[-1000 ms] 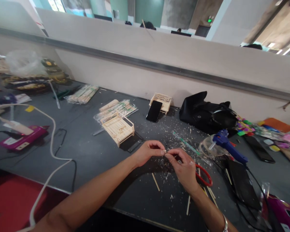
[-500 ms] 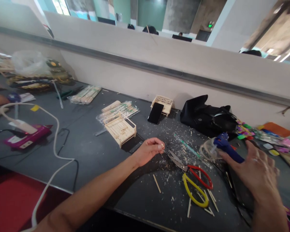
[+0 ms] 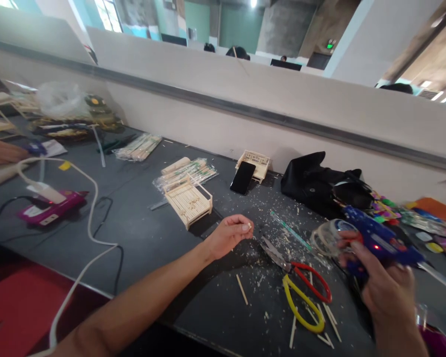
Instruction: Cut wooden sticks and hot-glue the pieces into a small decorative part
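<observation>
My left hand [image 3: 233, 234] is closed in a pinch on a small pale wooden piece [image 3: 249, 226] above the dark table. My right hand [image 3: 384, 282] wraps round the handle of a blue hot glue gun [image 3: 384, 243]; a red light glows on its side and a glue stick [image 3: 440, 277] sticks out behind. Between the hands lie scissors [image 3: 290, 267] with one red and one yellow handle. Beyond my left hand stands a miniature bed-like frame [image 3: 189, 201] of thin sticks, with small bits on its slats.
A phone [image 3: 243, 177] leans on a small stick bench [image 3: 258, 161]. Packs of sticks [image 3: 139, 147], a black bag [image 3: 308, 181], a roll of tape [image 3: 325, 238] and a purple power strip [image 3: 52, 208] with a white cable lie about. Another person's hand [image 3: 3, 151] is at far left.
My right hand has taken hold of the glue gun and lifted it, turning it so its body shows. My left hand keeps its pinch, nearly in place. The view has shifted slightly.
</observation>
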`<action>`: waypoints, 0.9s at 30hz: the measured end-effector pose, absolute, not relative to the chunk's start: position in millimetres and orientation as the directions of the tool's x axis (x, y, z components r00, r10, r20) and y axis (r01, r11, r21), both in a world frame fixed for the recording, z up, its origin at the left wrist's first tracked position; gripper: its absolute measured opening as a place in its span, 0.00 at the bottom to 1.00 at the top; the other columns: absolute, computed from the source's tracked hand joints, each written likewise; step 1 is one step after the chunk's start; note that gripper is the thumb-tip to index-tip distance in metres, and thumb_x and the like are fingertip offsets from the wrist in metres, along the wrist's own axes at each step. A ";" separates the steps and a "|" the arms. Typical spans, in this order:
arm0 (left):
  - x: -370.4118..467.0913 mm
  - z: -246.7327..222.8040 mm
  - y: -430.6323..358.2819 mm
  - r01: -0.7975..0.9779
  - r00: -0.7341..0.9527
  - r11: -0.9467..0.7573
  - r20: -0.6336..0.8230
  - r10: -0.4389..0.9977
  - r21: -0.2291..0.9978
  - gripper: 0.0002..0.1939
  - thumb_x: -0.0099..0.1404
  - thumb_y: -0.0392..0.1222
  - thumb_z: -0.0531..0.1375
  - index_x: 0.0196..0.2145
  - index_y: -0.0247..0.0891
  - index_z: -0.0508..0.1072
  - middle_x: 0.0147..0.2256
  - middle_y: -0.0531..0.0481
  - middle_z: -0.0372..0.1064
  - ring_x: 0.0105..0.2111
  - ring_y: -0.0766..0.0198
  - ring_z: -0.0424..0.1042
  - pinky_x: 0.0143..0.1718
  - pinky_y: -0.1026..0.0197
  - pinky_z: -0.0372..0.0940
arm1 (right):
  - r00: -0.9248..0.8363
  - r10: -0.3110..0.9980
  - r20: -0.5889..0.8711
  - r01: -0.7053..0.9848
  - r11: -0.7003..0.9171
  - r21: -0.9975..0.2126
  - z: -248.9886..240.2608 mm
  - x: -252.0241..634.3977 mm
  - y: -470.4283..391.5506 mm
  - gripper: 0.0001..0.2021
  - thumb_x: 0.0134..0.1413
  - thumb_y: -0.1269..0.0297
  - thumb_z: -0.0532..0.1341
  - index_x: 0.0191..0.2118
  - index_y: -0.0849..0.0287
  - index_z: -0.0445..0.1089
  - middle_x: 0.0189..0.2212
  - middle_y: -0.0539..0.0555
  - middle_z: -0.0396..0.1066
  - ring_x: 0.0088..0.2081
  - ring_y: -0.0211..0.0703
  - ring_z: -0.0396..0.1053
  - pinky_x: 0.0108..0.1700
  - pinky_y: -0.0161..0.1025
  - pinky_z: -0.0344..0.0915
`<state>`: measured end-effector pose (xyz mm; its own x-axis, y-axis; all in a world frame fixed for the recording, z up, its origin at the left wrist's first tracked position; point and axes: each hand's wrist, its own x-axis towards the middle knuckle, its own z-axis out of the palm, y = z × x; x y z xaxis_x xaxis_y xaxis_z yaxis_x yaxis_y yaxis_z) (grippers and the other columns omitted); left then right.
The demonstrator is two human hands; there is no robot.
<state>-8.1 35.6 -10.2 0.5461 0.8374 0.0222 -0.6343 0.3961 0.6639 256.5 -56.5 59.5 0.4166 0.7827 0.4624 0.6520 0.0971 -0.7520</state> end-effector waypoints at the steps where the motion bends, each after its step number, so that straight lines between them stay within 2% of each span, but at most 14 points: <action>1: -8.3 -10.4 35.6 -0.633 0.547 0.396 0.023 0.837 0.665 0.15 0.43 0.43 0.76 0.23 0.34 0.76 0.24 0.52 0.69 0.25 0.69 0.66 0.33 0.62 0.61 | 0.408 0.821 0.399 0.458 0.194 -0.868 56.6 241.1 -58.3 0.16 0.54 0.47 0.61 0.33 0.56 0.72 0.29 0.57 0.74 0.25 0.46 0.70 0.20 0.39 0.64; 3: -9.0 -10.9 35.5 -0.629 0.546 0.398 0.015 0.837 0.668 0.15 0.43 0.43 0.76 0.23 0.34 0.76 0.24 0.53 0.69 0.25 0.69 0.65 0.34 0.62 0.62 | 0.275 0.929 0.248 0.165 0.209 -0.964 45.8 212.1 -61.0 0.18 0.53 0.46 0.64 0.34 0.58 0.74 0.25 0.56 0.74 0.21 0.43 0.68 0.18 0.36 0.63; 5: -9.5 -11.3 35.5 -0.626 0.541 0.397 0.006 0.841 0.671 0.15 0.44 0.43 0.76 0.23 0.34 0.76 0.24 0.53 0.69 0.25 0.70 0.65 0.35 0.62 0.62 | 0.156 0.971 0.182 0.082 0.171 -0.982 31.9 189.9 -62.7 0.19 0.53 0.45 0.64 0.32 0.58 0.75 0.23 0.56 0.74 0.20 0.41 0.68 0.20 0.36 0.65; 8: -9.6 -11.5 34.8 -0.622 0.540 0.398 0.002 0.841 0.674 0.15 0.45 0.43 0.76 0.24 0.34 0.76 0.25 0.52 0.69 0.25 0.70 0.66 0.34 0.63 0.61 | 0.060 0.992 0.108 0.067 0.104 -0.992 16.3 173.6 -64.6 0.21 0.54 0.43 0.63 0.32 0.58 0.76 0.23 0.56 0.75 0.22 0.42 0.70 0.20 0.35 0.67; 16: -9.3 -11.1 33.8 -0.623 0.551 0.386 0.031 0.834 0.680 0.13 0.46 0.41 0.75 0.23 0.34 0.76 0.25 0.51 0.70 0.26 0.69 0.67 0.34 0.63 0.60 | 0.080 0.994 0.069 0.086 0.062 -0.994 17.8 176.3 -67.3 0.23 0.53 0.41 0.62 0.28 0.59 0.75 0.22 0.54 0.72 0.20 0.38 0.65 0.20 0.33 0.64; 22: -9.9 -10.3 34.4 -0.613 0.554 0.380 0.034 0.832 0.693 0.12 0.46 0.40 0.75 0.24 0.34 0.76 0.26 0.51 0.71 0.26 0.69 0.66 0.35 0.63 0.60 | 0.151 0.988 0.030 0.068 0.019 -0.997 15.9 175.3 -68.1 0.24 0.47 0.40 0.66 0.24 0.60 0.74 0.20 0.53 0.70 0.18 0.36 0.62 0.19 0.33 0.62; 27: -9.6 -11.2 34.6 -0.601 0.564 0.385 0.029 0.825 0.700 0.12 0.46 0.40 0.75 0.24 0.34 0.76 0.27 0.51 0.71 0.26 0.70 0.67 0.35 0.62 0.60 | 0.125 0.988 -0.088 0.046 -0.094 -0.994 14.7 178.4 -69.0 0.25 0.42 0.39 0.69 0.24 0.60 0.73 0.21 0.53 0.70 0.20 0.36 0.63 0.22 0.34 0.64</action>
<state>-9.6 34.6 -11.2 0.5638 0.8254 0.0294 -0.6007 0.3854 0.7004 178.4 -69.0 14.7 0.1248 0.9883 -0.0880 0.0461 -0.0944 -0.9945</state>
